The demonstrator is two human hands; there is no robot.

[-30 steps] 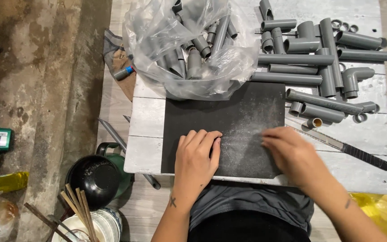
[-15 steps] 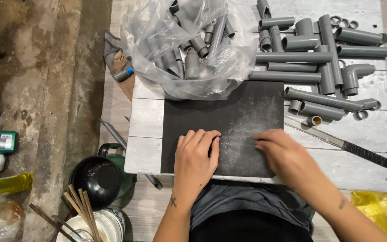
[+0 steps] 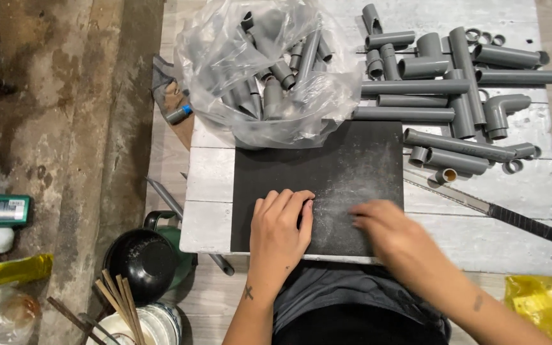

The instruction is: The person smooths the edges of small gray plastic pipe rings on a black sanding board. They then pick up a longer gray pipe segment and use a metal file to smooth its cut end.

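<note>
Left hand [image 3: 280,233] flat, fingers together, on black sheet [image 3: 346,160] | right hand [image 3: 394,239] curled, contents unclear | clear bag [image 3: 225,57] of grey pipes behind | knife [image 3: 487,207] on bench [image 3: 519,185], right.

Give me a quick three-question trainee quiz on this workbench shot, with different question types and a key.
1. True or false: the left hand lies flat on the black sanding sheet.
2. Which is nearest the right hand? A) clear plastic bag of fittings B) saw with black handle C) grey elbow fitting
3. Fill in: pale dust covers the sheet near the ___ hand.

Key: 1 true; 2 B; 3 right.
</note>
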